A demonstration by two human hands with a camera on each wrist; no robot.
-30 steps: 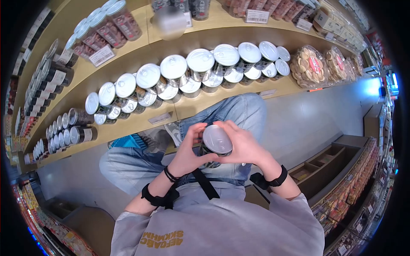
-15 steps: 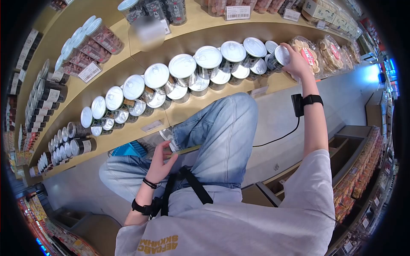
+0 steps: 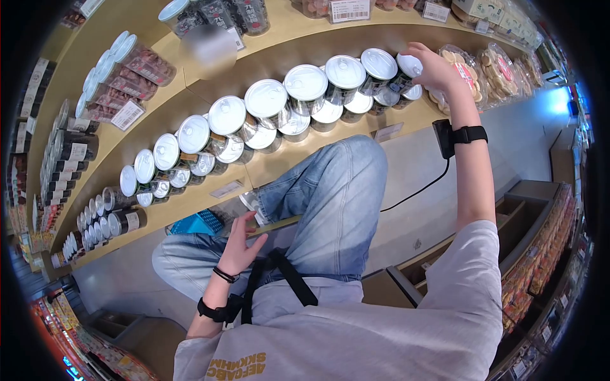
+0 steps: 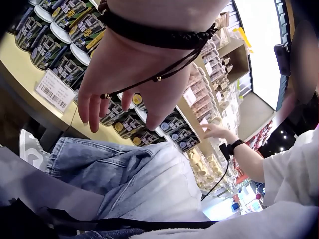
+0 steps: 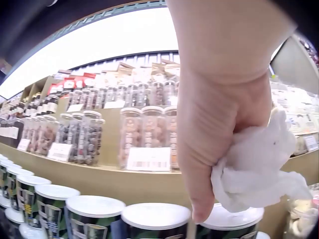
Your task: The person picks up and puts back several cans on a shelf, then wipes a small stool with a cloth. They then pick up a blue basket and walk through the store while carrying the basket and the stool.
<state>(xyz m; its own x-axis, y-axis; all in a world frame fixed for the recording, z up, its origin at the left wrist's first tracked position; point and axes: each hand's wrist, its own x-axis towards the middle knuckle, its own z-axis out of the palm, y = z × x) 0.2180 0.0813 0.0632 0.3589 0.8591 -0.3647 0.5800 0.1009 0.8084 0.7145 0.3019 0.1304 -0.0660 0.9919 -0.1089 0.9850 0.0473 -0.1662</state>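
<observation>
At the right end of the upper row, my right hand [image 3: 440, 70] grips a can [image 3: 409, 65] with a white lid and a dark body. In the right wrist view the thumb [image 5: 203, 206] lies at the left edge of the lid [image 5: 232, 218], and a crumpled white tissue [image 5: 259, 167] hangs from the hand, hiding the other fingers. My left hand [image 3: 239, 249] hovers over my lap with loosely spread fingers and holds nothing; in the left wrist view its fingers point down in front of the shelf.
Lidded cans [image 3: 267, 96] stand along a curved shelf in two tiers. Bags of biscuits [image 3: 460, 70] lie right of the held can, and clear jars [image 3: 147, 60] stand on the shelf above. A price tag [image 3: 389, 131] sits on the front edge. My raised knee [image 3: 356, 159] is close to it.
Both hands held a can over my lap a second ago. My right hand then took it to the shelf's right end and has moved it slightly up and left. The left hand stayed over the lap.
</observation>
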